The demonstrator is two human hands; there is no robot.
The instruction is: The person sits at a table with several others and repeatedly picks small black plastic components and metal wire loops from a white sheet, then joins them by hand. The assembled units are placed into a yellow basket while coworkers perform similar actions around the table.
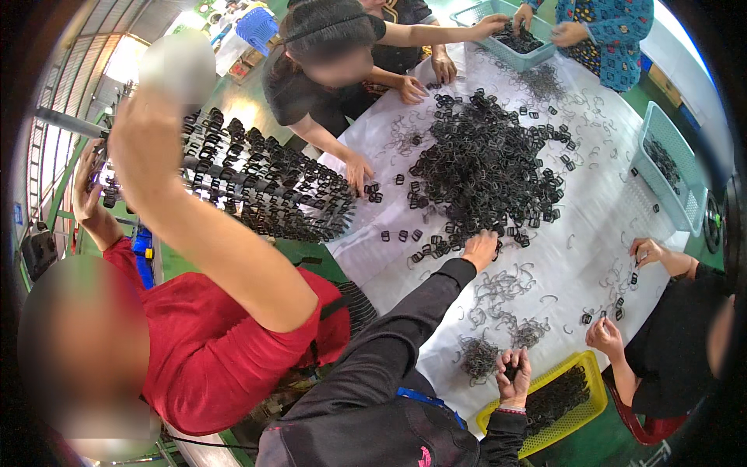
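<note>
At the near edge of a big heap of small black plastic buckles, my left hand reaches down with bent fingers closed among the pieces. What its fingertips pinch, if anything, is hidden. My right hand is palm up near the front edge of the white-covered table, its fingers curled round dark pieces that look like black buckles. Beside it lie a tangled clump of thin grey curved strips and more loose strips. A yellow basket holding black pieces stands just to its right.
A person in red at left raises an arm before a rack hung with black pieces. Co-workers' hands handle buckles across and at right. Pale blue baskets hold black pieces at right and at back.
</note>
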